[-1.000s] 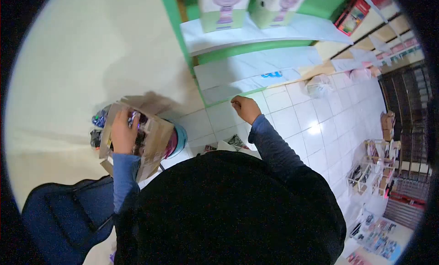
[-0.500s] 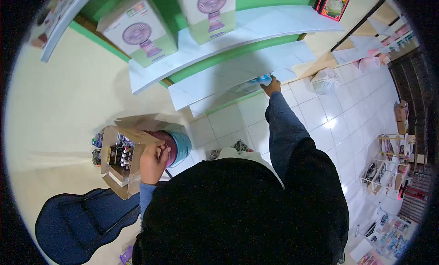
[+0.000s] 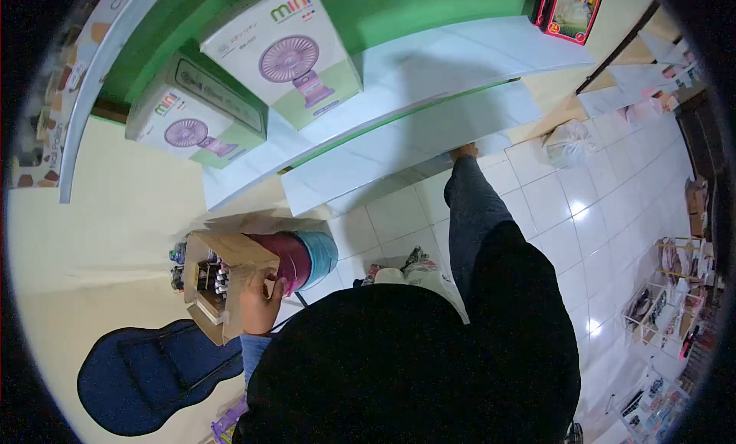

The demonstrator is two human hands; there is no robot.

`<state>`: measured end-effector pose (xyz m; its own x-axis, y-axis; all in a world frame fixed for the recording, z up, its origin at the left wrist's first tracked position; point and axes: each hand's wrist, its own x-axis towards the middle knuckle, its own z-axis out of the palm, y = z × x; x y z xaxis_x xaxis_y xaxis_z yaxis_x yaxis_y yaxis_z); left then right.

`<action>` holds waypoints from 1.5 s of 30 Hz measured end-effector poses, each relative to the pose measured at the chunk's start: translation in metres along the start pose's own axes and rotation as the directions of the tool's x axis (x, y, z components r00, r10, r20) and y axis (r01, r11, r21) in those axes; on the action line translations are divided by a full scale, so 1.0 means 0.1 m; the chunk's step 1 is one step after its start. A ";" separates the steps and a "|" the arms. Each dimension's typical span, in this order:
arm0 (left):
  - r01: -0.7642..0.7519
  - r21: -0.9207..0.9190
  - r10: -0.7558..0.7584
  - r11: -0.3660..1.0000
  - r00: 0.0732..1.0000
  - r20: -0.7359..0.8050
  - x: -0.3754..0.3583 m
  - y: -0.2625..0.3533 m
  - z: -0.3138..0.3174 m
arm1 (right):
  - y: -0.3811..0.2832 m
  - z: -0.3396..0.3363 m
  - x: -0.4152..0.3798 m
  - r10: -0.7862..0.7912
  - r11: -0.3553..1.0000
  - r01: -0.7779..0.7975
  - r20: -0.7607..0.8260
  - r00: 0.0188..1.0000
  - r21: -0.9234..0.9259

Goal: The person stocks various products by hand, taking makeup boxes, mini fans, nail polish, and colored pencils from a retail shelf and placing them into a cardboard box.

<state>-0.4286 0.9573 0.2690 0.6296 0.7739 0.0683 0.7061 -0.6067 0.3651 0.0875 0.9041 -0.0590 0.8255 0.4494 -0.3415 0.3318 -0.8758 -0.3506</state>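
Cardboard box (image 3: 222, 279) gripped by left hand (image 3: 259, 302), apparently rectangular

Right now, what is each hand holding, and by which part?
The left hand grips the cardboard box by its open flap. The right hand reaches under the lower shelf; any hold there cannot be told.

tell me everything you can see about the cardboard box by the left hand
The cardboard box is plain brown, open, with its flaps spread. Small dark bottles stand packed inside. It sits low by the cream wall, beside a maroon and blue cylinder. The left hand grips its near flap.
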 end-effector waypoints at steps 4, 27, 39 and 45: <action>-0.044 0.002 0.044 0.999 0.999 0.001 0.09 0.03 0.04 | 0.11 0.11 0.12 -0.077 0.996 0.078 -0.031 0.997 0.033; 0.006 -0.002 -0.005 1.000 0.998 0.066 0.11 0.13 0.12 | -0.26 0.34 0.00 -0.566 0.823 0.555 -0.084 0.820 -0.121; -0.005 -0.057 0.003 0.998 1.000 -0.029 -0.15 -0.06 0.08 | -0.40 0.54 0.10 -0.648 0.736 0.607 -0.054 0.759 -0.298; 0.088 -0.060 -0.090 0.994 0.996 -0.024 -0.40 -0.35 0.06 | -0.37 0.55 -0.16 -0.731 0.670 0.701 -0.051 0.681 -0.244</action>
<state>-0.4767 0.9470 0.2483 0.5554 0.8295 0.0579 0.7384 -0.5240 0.4245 0.0366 0.9386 -0.0883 0.3428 0.9370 0.0678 0.9124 -0.3149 -0.2614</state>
